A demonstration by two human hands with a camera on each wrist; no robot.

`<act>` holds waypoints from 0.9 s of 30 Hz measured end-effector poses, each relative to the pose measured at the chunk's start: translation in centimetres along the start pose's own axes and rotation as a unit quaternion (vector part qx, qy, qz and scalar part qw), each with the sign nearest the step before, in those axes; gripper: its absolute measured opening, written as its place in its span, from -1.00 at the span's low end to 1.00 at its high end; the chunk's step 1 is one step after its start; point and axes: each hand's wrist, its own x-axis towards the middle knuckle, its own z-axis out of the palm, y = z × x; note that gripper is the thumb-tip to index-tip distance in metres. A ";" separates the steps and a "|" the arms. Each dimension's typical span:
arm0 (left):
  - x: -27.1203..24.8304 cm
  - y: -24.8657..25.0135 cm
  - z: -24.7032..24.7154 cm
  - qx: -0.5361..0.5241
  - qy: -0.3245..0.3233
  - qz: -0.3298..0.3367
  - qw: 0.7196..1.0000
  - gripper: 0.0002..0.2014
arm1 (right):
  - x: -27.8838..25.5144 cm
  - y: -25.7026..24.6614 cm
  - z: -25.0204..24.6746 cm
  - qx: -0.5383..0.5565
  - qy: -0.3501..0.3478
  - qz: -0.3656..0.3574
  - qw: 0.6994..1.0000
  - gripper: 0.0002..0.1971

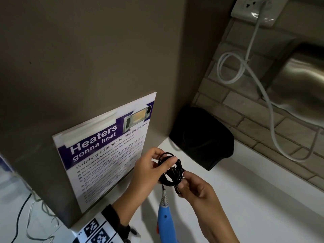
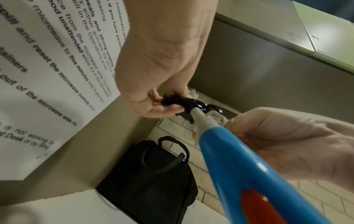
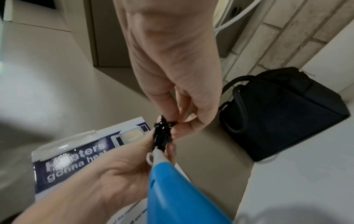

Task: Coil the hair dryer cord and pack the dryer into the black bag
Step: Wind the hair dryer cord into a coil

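Over the white counter, my left hand (image 1: 164, 165) grips the coiled black cord (image 1: 170, 171) of the hair dryer, thumb pressed on top of the loops. My right hand (image 1: 182, 187) pinches the lower part of the coil, where a small loop sticks out. The blue dryer handle (image 1: 164, 223) hangs below the coil by its grey strain relief. In the left wrist view the cord (image 2: 184, 104) and the handle (image 2: 239, 166) show close up. The right wrist view shows fingertips (image 3: 180, 128) pinching the cord (image 3: 162, 133). The black bag (image 1: 201, 137) stands behind, in the corner.
A microwave safety sign (image 1: 105, 151) leans on the grey panel at the left. A white cable (image 1: 228, 67) loops from a wall socket (image 1: 252, 7) down the brick wall. A steel appliance (image 1: 301, 76) is at the right. The white counter (image 1: 254, 199) stretches to the right.
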 end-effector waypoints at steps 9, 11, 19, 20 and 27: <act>-0.3 0.8 -0.1 -0.238 -0.182 -0.154 0.941 -0.64 | 0.5 0.0 0.0 0.057 -0.009 -0.012 0.998 -0.74; -0.3 0.9 -0.1 -0.269 -0.173 -0.148 0.936 -0.74 | 0.6 -0.1 0.1 0.070 0.003 -0.016 0.997 -0.75; -0.4 0.3 0.7 -0.238 -0.057 -0.073 0.967 -0.87 | 0.3 -1.0 0.3 0.078 0.052 -0.059 0.994 -0.82; -0.4 0.3 0.6 -0.245 -0.063 -0.081 0.964 -0.87 | 0.3 -1.3 0.4 0.078 0.047 -0.061 0.994 -0.81; -0.4 0.6 0.5 -0.138 -0.091 -0.040 0.985 -0.75 | 0.6 -1.5 0.8 0.069 0.075 -0.067 0.992 -0.71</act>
